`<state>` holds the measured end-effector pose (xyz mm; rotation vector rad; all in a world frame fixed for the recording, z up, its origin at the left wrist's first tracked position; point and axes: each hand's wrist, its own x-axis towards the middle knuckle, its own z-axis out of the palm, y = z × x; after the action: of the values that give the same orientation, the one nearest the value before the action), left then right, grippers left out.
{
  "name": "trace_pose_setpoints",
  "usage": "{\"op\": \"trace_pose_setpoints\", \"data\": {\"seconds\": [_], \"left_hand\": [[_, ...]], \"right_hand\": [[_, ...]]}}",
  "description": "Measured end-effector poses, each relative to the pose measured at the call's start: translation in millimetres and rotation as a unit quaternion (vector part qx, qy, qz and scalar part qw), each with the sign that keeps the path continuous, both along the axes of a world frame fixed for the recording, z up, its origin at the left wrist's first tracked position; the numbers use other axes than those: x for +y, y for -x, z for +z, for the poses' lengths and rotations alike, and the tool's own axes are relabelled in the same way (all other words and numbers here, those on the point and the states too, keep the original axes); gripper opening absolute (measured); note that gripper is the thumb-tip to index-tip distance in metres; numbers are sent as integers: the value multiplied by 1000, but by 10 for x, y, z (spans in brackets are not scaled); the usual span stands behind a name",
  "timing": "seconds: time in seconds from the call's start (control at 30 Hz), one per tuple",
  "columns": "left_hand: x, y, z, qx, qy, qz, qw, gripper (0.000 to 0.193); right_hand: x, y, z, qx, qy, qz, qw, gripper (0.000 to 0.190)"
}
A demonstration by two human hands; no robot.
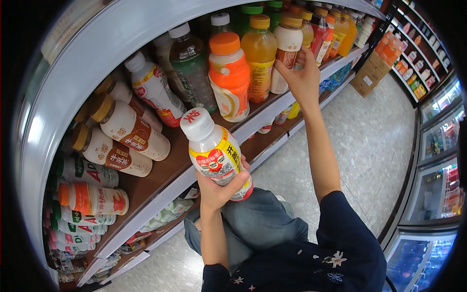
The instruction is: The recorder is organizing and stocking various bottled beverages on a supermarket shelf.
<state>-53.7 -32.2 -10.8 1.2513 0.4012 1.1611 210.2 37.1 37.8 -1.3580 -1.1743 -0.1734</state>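
My left hand (222,186) is wrapped around the lower part of a white plastic drink bottle (215,157) with a white cap and a yellow, red and white label, tilted in front of the shelf. Up at the shelf, my right hand (301,71) reaches to a white bottle with a tan cap and brown label (286,51); its thumb is at the label and its fingers are behind, partly hidden, so a firm grip cannot be told. Left of that bottle stands a yellow drink bottle (259,62), then an orange-capped bottle (230,80).
The shelf's pale front edge (175,193) curves below rows of bottles. More drinks lie on a lower shelf (262,146). Cardboard boxes (370,73) stand on the floor at the upper right, near stocked shelves. Glass-door coolers (427,189) line the right side.
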Motion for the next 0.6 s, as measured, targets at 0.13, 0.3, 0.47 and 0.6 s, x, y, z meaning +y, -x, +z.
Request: {"op": "trace_pose_setpoints", "data": {"seconds": [0.13,0.3,0.47,0.6], "left_hand": [[-34,-5,-13,-3,16,13,1000,63],[-25,52,-45,-32,59,-31,997,63],[2,-105,-98,-134,91,-144,976,68],[-151,-204,-228,-221,119,-274,928,80]], "right_hand": [[-174,-30,-72,14,-51,-21,998,59],[-639,63,-313,156,-260,74,950,49],[-1204,387,-337,394,-100,277,870,80],[-1311,470,-359,401,2,432,807,77]]}}
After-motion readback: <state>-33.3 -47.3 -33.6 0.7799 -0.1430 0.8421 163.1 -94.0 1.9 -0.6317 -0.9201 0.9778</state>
